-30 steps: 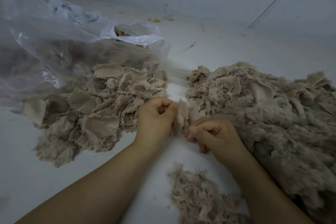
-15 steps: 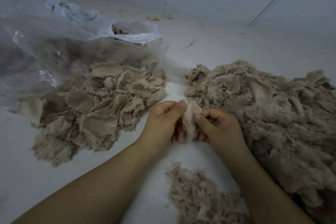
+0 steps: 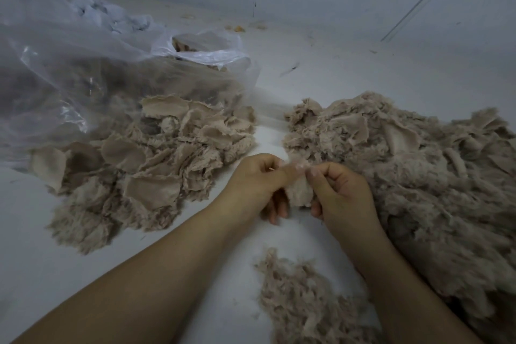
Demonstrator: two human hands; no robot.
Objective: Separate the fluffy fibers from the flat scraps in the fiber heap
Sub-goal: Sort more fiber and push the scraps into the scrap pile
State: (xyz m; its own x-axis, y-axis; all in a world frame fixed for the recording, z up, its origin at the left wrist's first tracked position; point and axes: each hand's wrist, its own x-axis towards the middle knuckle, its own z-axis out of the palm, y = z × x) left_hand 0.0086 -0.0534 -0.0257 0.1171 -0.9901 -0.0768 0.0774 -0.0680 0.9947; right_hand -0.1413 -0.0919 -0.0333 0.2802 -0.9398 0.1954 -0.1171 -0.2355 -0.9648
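Note:
Between my two hands hangs a small beige scrap [image 3: 298, 190] with fluffy fibres on it. My left hand [image 3: 257, 184] pinches its upper left edge and my right hand [image 3: 340, 195] pinches its upper right edge, both just above the white floor. A large mixed fiber heap [image 3: 413, 176] lies to the right, touching my right wrist. A pile of flat scraps [image 3: 145, 170] lies to the left. A small pile of fluffy fibers [image 3: 301, 304] sits near me, below my hands.
A clear plastic bag [image 3: 83, 70] holding more beige material lies at the left, behind the flat scraps. A crumpled white bag [image 3: 111, 14] sits behind it. The white floor [image 3: 349, 64] meets a wall at the back, with small crumbs there.
Both hands lifted the scrap slightly off the edge of the big heap and came together over it. The thumbs now pull at its top edge, and the scrap hangs lower between the palms.

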